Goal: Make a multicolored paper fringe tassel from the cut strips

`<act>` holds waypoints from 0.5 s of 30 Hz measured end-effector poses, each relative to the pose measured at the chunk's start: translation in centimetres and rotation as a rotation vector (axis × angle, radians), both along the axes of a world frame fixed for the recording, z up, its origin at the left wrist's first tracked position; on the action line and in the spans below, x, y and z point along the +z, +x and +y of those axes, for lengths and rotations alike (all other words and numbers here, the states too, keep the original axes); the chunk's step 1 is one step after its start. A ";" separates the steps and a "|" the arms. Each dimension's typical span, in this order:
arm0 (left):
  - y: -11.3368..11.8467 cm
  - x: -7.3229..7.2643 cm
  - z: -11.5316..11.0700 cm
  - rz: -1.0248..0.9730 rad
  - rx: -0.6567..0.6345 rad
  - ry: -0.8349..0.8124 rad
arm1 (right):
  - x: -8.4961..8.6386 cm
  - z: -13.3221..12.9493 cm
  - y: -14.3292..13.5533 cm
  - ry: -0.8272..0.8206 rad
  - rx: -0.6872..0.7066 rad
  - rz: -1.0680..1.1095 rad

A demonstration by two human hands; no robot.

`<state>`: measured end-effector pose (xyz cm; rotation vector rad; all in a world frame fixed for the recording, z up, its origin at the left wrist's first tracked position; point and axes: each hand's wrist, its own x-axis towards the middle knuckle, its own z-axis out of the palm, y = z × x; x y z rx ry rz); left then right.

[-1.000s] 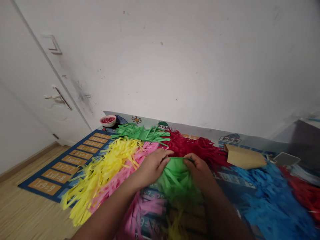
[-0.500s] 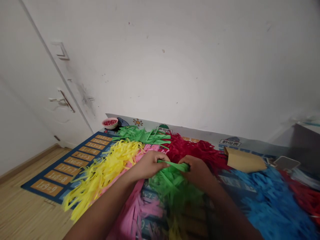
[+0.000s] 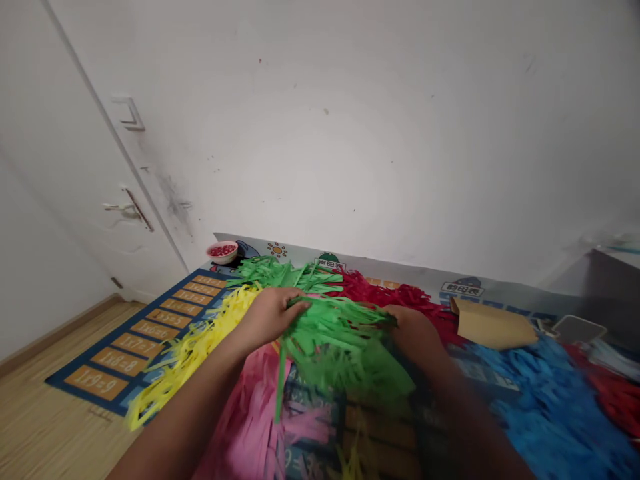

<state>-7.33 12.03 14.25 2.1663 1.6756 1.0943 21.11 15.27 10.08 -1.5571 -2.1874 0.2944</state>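
A bunch of green paper strips (image 3: 340, 333) is stretched between my two hands, its loose ends hanging down and blurred on the right. My left hand (image 3: 277, 313) pinches its left end. The right end is gripped by my right hand (image 3: 413, 330), whose fingers are partly hidden. Behind them lies another heap of green strips (image 3: 280, 272), beside red strips (image 3: 400, 299). Yellow strips (image 3: 200, 353) lie to the left, under and beyond my left forearm. Pink strips (image 3: 250, 413) spread below my hands.
Blue strips (image 3: 550, 407) and more red strips (image 3: 620, 393) lie at the right. A brown paper bag (image 3: 495, 325) and a phone-like object (image 3: 580, 329) rest near the wall. At the back left stands a bowl of red bits (image 3: 222, 252). Everything lies on a printed mat (image 3: 95, 381).
My hands have moved apart, left hand leftward and right hand rightward. The green strips between them have spread from a tight band into a wide fringe.
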 end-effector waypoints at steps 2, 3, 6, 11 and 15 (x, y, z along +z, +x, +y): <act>-0.9 1.3 0.9 0.230 0.117 0.049 | -0.3 0.6 0.5 0.007 -0.028 0.053; -1.3 2.2 1.6 0.302 0.160 0.058 | -0.6 1.0 0.7 0.010 -0.055 0.078; -2.8 5.4 4.6 0.344 0.351 0.166 | -2.0 1.9 1.0 0.002 -0.123 0.098; -5.2 6.9 9.2 0.481 0.522 0.382 | -5.8 1.5 1.7 -0.104 -0.084 0.081; -5.6 2.3 10.2 0.576 0.279 0.293 | -9.4 -0.5 5.0 -0.149 -0.174 0.102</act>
